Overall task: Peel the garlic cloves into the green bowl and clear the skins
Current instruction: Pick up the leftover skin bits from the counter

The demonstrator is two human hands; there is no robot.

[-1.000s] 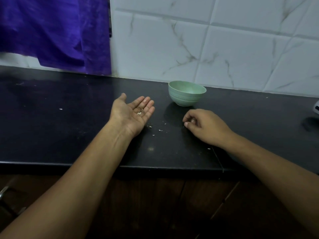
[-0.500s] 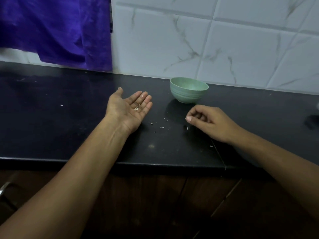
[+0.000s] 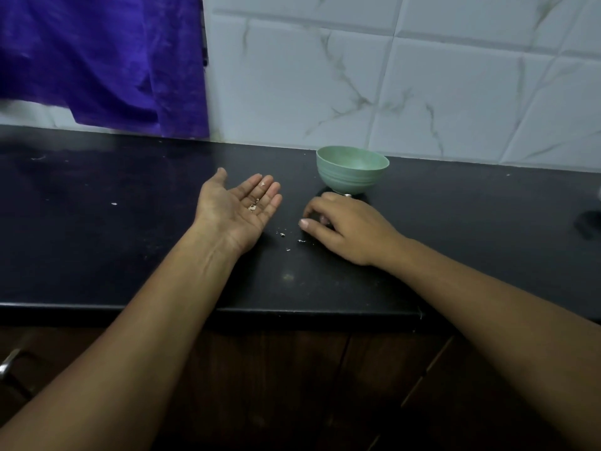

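The green bowl (image 3: 352, 169) stands on the black counter (image 3: 130, 249) near the tiled wall; its inside is hidden from here. My left hand (image 3: 237, 209) lies palm up to the left of the bowl, fingers straight, with a few small bits of garlic skin (image 3: 253, 206) on the palm and fingers. My right hand (image 3: 344, 227) rests palm down just in front of the bowl, fingers curled over the counter; I cannot tell whether it pinches a flake. Tiny skin flakes (image 3: 283, 235) lie on the counter between the two hands.
A purple cloth (image 3: 104, 60) hangs at the back left over the counter. The counter's front edge (image 3: 227, 309) runs below my forearms, with dark wooden cabinet fronts underneath. One stray flake (image 3: 113, 203) lies far left. A dark object (image 3: 590, 222) sits at the right edge.
My right hand has slid left across the counter toward the loose flakes and my left hand. The left hand stays palm up with the skins.
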